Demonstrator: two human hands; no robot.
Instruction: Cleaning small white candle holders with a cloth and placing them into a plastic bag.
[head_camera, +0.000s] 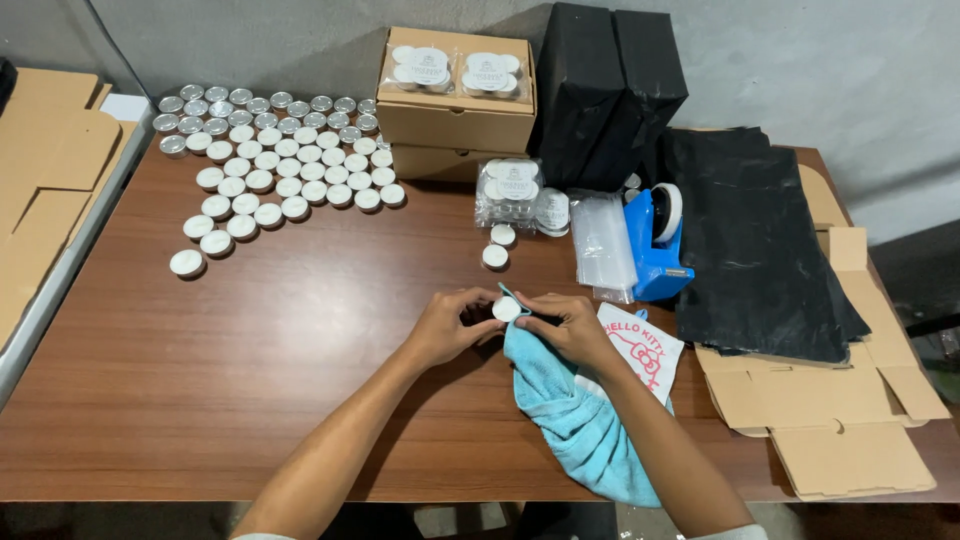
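My left hand (445, 325) and my right hand (570, 328) meet over the brown table (250, 340), both pinching a small round white tealight (506, 309). A light blue cloth (570, 415) is gripped in my right hand against the tealight and trails down under my right forearm. Two loose white tealights (498, 246) lie just beyond my hands.
Many tealights (270, 160) lie in rows at the back left. Two stacked cardboard boxes (455, 105) with bagged tealights on top stand behind; more bagged packs (515, 195), clear bags (603, 240), a blue tape dispenser (658, 245), black plastic bags (750, 240) and flattened cardboard (840, 420) sit at right.
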